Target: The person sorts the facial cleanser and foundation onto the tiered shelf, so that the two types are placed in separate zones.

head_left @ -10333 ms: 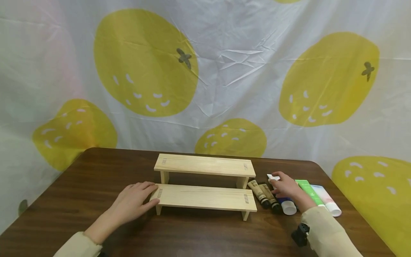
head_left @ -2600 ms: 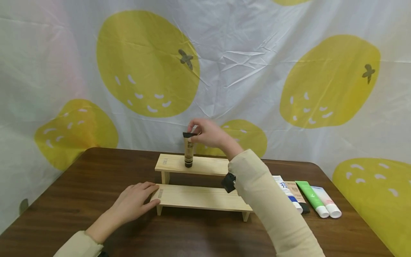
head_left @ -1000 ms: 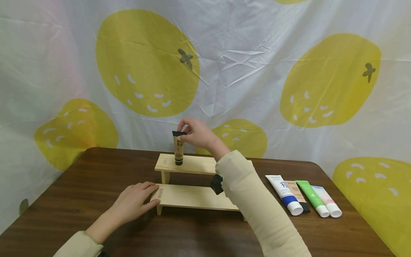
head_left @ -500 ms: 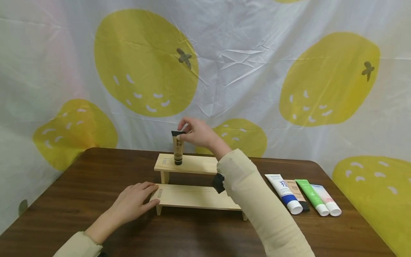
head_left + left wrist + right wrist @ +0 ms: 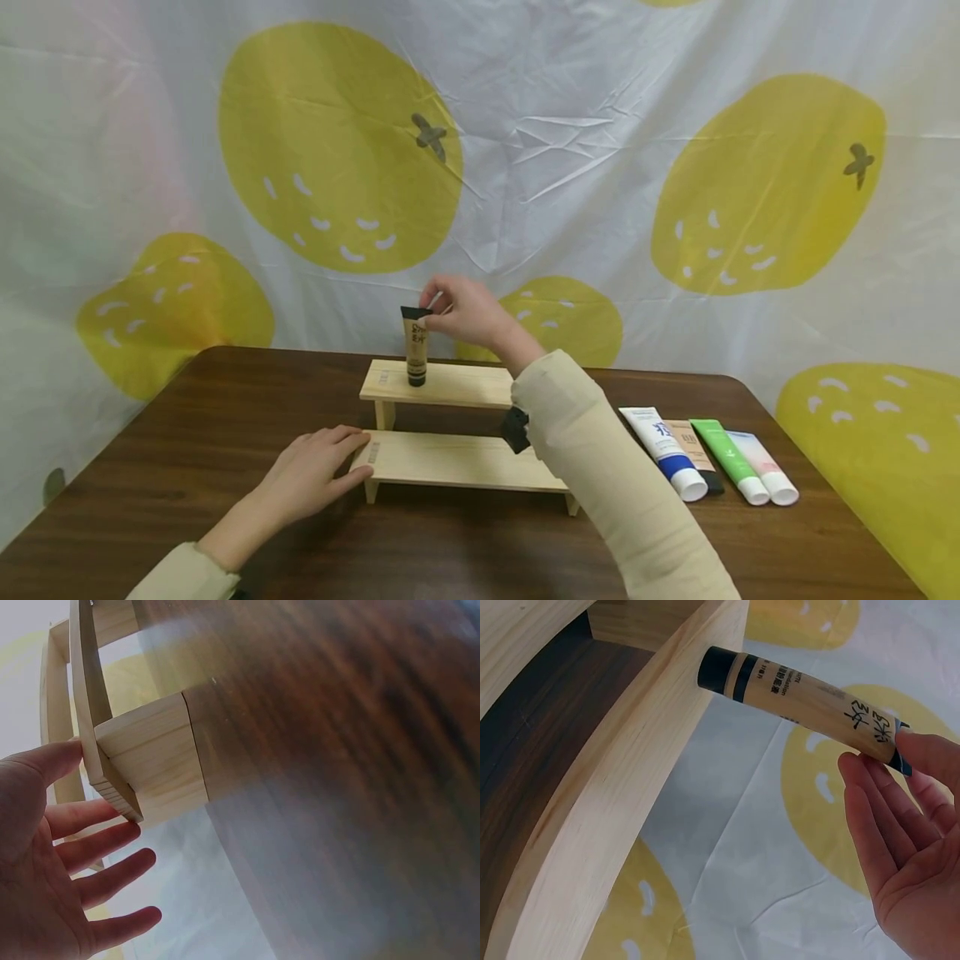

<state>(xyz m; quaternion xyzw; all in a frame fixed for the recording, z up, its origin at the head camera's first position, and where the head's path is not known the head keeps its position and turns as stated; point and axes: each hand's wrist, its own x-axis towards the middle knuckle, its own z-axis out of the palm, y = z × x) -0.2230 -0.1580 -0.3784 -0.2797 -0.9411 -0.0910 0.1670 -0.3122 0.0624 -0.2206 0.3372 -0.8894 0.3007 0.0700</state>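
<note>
A tan foundation tube (image 5: 417, 343) stands upright, cap down, near the left end of the upper wooden shelf (image 5: 472, 385). My right hand (image 5: 474, 313) pinches its black crimped end between thumb and fingers. In the right wrist view the tube's black cap (image 5: 717, 669) meets the pale board. My left hand (image 5: 313, 468) rests at the left end of the lower wooden shelf (image 5: 465, 461), thumb and index finger touching the board. Its other fingers (image 5: 116, 877) are straight and spread past the edge in the left wrist view. The right sleeve hides the shelves' right part.
On the dark wooden table (image 5: 180, 467), to the right, lie a white and blue tube (image 5: 660, 450), a tan BB tube (image 5: 688, 442), a green tube (image 5: 729, 462) and a pale pink tube (image 5: 763, 467). A lemon-print cloth (image 5: 540, 183) hangs behind the table.
My right hand has gone from the tubes at the right to the upper shelf, then shifted the foundation tube leftward along it. Over the last half second it barely moves; my left hand stays put.
</note>
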